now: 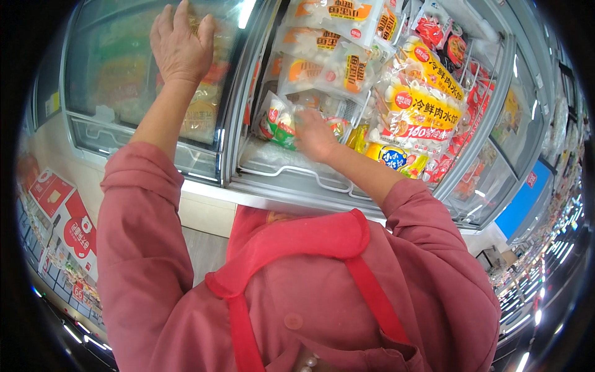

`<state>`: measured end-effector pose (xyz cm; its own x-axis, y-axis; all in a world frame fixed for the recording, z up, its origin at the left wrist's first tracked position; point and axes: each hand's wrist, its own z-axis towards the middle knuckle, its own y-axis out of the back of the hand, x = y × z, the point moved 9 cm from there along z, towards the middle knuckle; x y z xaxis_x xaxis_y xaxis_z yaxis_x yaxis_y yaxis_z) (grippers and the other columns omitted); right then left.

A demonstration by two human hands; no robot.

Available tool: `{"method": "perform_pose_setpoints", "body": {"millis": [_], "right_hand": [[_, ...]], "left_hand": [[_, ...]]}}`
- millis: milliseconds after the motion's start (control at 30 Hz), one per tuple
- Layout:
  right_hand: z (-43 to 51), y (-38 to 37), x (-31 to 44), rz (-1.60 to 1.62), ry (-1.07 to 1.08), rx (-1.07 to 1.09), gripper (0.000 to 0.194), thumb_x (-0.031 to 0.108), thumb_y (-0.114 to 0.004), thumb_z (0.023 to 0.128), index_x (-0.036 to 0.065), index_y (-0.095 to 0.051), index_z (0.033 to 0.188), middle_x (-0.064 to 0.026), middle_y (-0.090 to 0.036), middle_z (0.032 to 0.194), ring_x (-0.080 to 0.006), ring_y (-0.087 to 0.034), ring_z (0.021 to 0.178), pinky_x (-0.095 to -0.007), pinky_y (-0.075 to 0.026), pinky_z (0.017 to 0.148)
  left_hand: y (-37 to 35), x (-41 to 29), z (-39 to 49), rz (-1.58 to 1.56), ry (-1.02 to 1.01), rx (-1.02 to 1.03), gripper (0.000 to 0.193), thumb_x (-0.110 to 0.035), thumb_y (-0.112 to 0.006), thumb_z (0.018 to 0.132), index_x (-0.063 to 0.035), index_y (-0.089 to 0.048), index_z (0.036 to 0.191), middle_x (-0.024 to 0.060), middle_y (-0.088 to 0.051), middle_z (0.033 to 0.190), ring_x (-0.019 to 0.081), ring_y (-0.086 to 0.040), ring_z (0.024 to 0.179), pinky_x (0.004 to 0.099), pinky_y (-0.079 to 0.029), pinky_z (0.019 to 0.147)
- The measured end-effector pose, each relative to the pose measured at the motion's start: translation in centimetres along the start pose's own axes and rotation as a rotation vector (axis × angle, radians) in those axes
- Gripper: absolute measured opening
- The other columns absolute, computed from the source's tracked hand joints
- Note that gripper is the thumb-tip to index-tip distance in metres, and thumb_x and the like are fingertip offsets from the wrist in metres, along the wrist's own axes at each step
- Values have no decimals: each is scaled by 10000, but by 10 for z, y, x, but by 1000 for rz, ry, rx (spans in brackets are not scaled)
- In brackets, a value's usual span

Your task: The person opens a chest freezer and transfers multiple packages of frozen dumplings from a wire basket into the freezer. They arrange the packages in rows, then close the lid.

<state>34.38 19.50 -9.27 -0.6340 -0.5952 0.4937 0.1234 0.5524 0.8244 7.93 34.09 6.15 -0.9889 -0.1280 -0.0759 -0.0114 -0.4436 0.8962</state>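
Observation:
My left hand (182, 46) rests with spread fingers on the sliding glass lid (125, 60) of a chest freezer, over blurred frozen packs. My right hand (315, 135) reaches into the uncovered part, at a green, red and white plastic food bag (278, 122) near the front. The fingertips are blurred, so whether they grip the bag cannot be told. Behind the right hand lie white and orange bags of frozen food (344, 69). To its right are yellow and white dumpling bags (413, 111) and a yellow and blue bag (395, 156).
A white wire divider (302, 169) runs along the freezer's front, inside its metal rim (279, 197). More freezer sections with glass lids (516, 121) stand on the right. Red and white signs (76, 228) and store shelves are at the lower left.

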Motion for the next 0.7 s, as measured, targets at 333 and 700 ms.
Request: {"method": "perform_pose_setpoints", "body": {"millis": [333, 700], "right_hand": [[52, -49, -87, 239, -372, 358, 765, 499, -711, 747, 24, -471, 1296, -233, -537, 1296, -365, -539, 1180, -423, -435, 976], [23, -17, -53, 153, -279, 135, 219, 286, -603, 841, 86, -652, 916, -179, -668, 892, -348, -656, 836, -461, -514, 733]], "left_hand": [[-1, -4, 3, 9, 36, 73, 550, -396, -518, 914, -47, -475, 1337, 237, -455, 1357, 400, -381, 1278, 460, -273, 1081], [4, -6, 2, -9, 45, 73, 542, -356, -559, 900, -80, -459, 1355, 209, -420, 1395, 379, -368, 1289, 464, -292, 1078]]}}
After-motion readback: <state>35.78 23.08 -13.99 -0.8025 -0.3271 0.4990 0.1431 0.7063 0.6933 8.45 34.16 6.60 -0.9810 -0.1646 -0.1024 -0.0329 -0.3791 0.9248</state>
